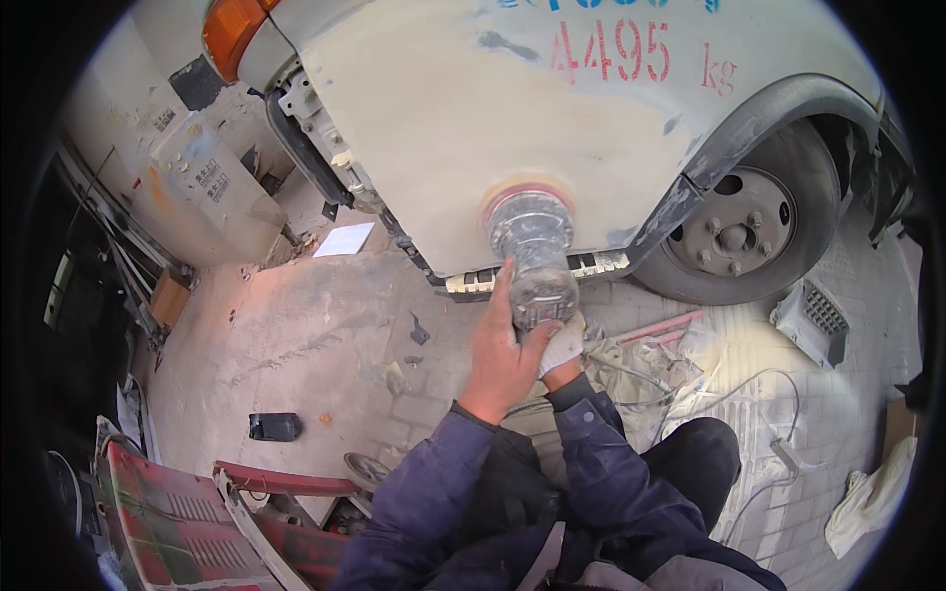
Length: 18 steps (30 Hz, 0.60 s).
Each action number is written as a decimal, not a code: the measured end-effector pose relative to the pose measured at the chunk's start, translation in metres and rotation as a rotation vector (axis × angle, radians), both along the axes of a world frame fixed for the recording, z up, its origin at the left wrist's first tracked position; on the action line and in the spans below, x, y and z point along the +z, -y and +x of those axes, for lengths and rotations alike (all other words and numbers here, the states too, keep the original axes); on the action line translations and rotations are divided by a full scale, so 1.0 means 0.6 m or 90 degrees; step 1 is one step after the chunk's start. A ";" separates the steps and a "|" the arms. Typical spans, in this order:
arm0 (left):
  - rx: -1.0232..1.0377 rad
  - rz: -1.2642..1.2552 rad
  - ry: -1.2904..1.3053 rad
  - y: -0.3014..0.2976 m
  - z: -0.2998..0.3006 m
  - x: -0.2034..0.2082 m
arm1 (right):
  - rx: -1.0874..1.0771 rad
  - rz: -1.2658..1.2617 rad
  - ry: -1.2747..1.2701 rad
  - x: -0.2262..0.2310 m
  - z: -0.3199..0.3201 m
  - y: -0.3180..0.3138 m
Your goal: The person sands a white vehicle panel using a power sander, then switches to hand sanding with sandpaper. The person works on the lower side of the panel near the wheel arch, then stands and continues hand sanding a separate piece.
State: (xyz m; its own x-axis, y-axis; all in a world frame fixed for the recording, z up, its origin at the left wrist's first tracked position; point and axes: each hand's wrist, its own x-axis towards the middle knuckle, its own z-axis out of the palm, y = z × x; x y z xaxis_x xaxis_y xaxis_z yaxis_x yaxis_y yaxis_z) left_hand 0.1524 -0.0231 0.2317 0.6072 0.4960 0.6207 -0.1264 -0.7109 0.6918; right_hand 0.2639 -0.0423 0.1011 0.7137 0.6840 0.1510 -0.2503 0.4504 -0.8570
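Note:
A dusty grey power sander [537,258] is held out in front of me between both hands. Its round reddish pad rests against the cream body panel [414,128] of a vehicle, where the paint looks rubbed in pale and yellowish patches. My left hand [496,355], bare, wraps the sander's near end from the left, with its fingers along the body. On the right, my right hand [565,349] wears a white glove and grips the same end; most of its fingers are hidden behind the tool.
The wheel [734,236] stands right of the panel, under a dark arch. An orange lamp [235,34] is at upper left. A red metal cabinet part [177,512] lies at lower left. A grey crate [813,323], a cable [778,473] and crumpled sheeting [641,369] lie on the right-hand floor.

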 end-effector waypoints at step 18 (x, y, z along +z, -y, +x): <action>-0.002 -0.111 0.127 -0.018 -0.017 0.028 | -0.084 -0.066 0.358 0.169 -0.021 0.011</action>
State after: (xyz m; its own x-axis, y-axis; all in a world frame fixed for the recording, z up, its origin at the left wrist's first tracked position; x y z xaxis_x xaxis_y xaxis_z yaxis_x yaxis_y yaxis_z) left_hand 0.1419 -0.0125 0.2486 0.4835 0.6049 0.6328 -0.2739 -0.5820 0.7656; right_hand 0.2515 -0.0486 0.2024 0.6228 0.6269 0.4681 0.3086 0.3530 -0.8833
